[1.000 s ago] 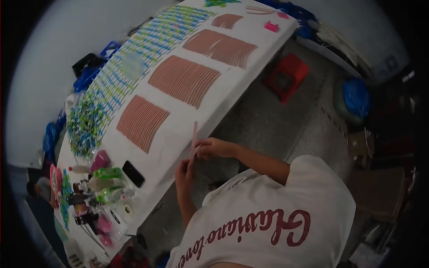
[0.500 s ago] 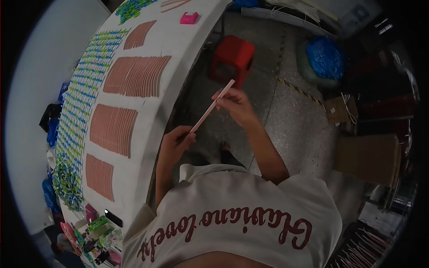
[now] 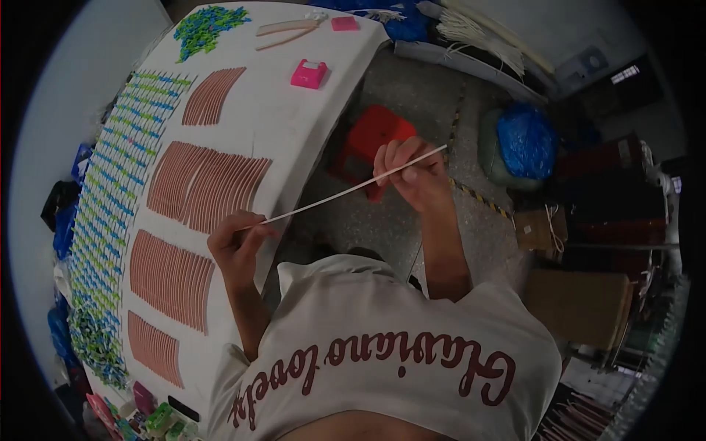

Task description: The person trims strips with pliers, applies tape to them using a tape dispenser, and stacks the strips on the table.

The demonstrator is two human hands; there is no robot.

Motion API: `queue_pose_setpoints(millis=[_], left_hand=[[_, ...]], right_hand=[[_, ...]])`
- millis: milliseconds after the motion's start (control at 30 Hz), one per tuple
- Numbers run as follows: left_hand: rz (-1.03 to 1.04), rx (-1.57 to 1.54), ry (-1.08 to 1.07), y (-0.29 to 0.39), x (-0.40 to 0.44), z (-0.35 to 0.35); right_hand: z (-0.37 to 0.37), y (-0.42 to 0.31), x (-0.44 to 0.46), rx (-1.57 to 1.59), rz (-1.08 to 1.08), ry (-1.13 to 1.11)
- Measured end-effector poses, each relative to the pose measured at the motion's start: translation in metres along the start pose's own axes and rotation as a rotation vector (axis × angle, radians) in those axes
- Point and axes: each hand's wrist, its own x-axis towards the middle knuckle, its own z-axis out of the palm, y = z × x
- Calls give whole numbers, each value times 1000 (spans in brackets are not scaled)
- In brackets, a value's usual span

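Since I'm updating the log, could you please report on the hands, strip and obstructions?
Left hand and right hand: both pinching pale strip. Strip slightly bowed between them. Red stool beyond right hand; no obstruction visible.

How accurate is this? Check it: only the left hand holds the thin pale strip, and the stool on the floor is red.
Not only the left hand: the right hand grips the thin pale strip too, as the head view shows. The stool is red, as stated.

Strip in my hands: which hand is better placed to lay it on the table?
Probably the left hand: it grips the strip nearer the table, while the right hand is out over the floor.
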Motion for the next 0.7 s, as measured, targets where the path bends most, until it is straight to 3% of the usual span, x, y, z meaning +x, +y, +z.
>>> queue_pose_setpoints(millis=[167, 233, 267, 333, 367, 467, 533, 567, 633, 667, 700], left_hand=[[57, 79, 152, -13, 68, -14], [1, -3, 321, -19, 90, -15], [-51, -77, 367, -25, 101, -17], [-135, -77, 528, -43, 127, -14], [-232, -92, 629, -54, 138, -13], [-247, 96, 750, -95, 157, -15], [-220, 151, 849, -122, 167, -14], [-170, 185, 922, -134, 174, -14], [-131, 215, 957, -156, 184, -17], [-119, 246, 991, -167, 183, -16], [-110, 243, 1024, -178, 182, -14]], right_hand=[[-45, 22, 97, 60, 116, -79], [-69, 37, 133, 162, 218, 79], [-83, 45, 151, 177, 268, 44], [-118, 61, 194, 242, 538, 181], [-135, 72, 218, 259, 593, 133], [-186, 112, 283, 110, 812, 10], [-215, 135, 316, -136, 966, -248], [-220, 143, 332, -132, 968, -254], [-223, 157, 372, -461, 1034, -557], [-226, 165, 386, -467, 1041, -589], [-230, 173, 397, -560, 1038, -778]])
